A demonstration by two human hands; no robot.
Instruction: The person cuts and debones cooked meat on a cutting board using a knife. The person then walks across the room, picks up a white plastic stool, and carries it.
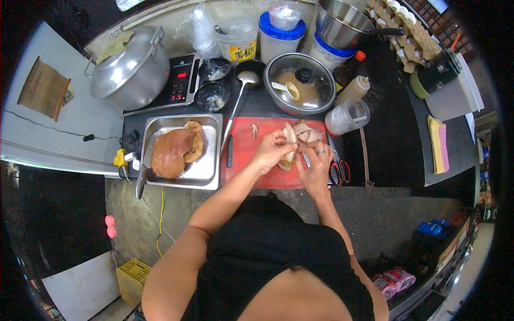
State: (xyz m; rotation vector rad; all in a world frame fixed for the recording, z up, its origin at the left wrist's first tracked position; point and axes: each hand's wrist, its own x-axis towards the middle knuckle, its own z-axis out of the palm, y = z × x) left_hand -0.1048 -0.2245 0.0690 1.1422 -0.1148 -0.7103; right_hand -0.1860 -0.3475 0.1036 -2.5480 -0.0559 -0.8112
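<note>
Head view: left hand (274, 152) has thumb and fingers closed on a pale meat strip (289, 135), above the red cutting board (247, 160). Right hand (315, 162), fingers curled, meets the strip's near side; cannot tell if it grips. Meat pieces (309, 132) lie on the board just beyond the right hand; small scrap (254, 130) further left. Scissors (339, 170) by the board's right edge. Steel tray (213, 155) left on the worktop (365, 117), large brown meat piece (170, 152) inside.
</note>
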